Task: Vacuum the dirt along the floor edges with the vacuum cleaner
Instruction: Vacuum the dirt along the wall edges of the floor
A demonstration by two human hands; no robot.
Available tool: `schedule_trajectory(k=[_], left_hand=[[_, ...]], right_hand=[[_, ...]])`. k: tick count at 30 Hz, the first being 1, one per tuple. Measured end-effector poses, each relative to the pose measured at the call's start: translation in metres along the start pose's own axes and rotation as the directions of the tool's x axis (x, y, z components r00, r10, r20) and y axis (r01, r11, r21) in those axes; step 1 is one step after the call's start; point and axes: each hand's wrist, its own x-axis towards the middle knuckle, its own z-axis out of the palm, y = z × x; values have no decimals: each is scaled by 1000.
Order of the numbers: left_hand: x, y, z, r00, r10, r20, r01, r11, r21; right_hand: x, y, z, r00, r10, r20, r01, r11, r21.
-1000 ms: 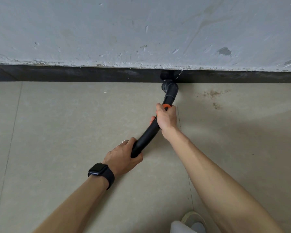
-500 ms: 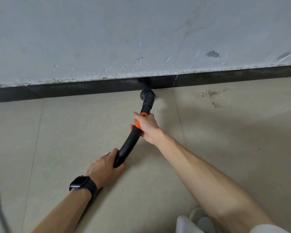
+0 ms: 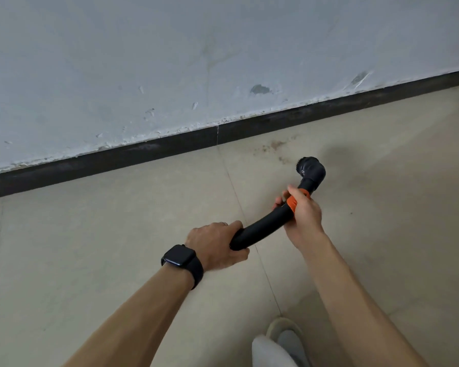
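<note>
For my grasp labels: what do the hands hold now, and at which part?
Both hold the black vacuum tube: the left hand grips its near part, the right hand grips it at the orange collar, just below the brush head.

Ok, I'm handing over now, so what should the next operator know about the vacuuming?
Left hand grips the black vacuum tube at its near end; right hand grips it at the orange collar.
Brush nozzle is apart from the baseboard, beside brown dirt specks.
Done: cannot tell from this view.
Left: those specks, then the floor edge along the baseboard.
</note>
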Motion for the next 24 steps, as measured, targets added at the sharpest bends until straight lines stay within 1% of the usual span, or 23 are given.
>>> schedule_trajectory(k=[3,9,11,13,16,20,24], left_hand=[[23,27,10,996,36,77,-37,999,20],[64,56,27,978,22,206,-34,998,56],[77,65,26,976,16,218,-36,995,90],[87,73,24,975,10,224,-38,992,120],[96,75,21,973,-4,230,-32,988,150],[105,56,8,980,-21,197,4,996,89],[110,39,-4,981,-41,190,21,994,106]], right_hand=[[13,-14,-30,996,-38,-83,35,999,-36],[43,-26,-62,979,-57,-195,41,995,-86],[52,-32,-68,974,-50,-221,34,997,-76],[60,-38,-70,968,-53,-244,29,994,-103],[71,-43,-66,969,-64,-238,28,988,-152],[82,-40,-45,974,-51,-220,20,989,-144],[90,-32,-25,978,-32,-207,1,989,-148]])
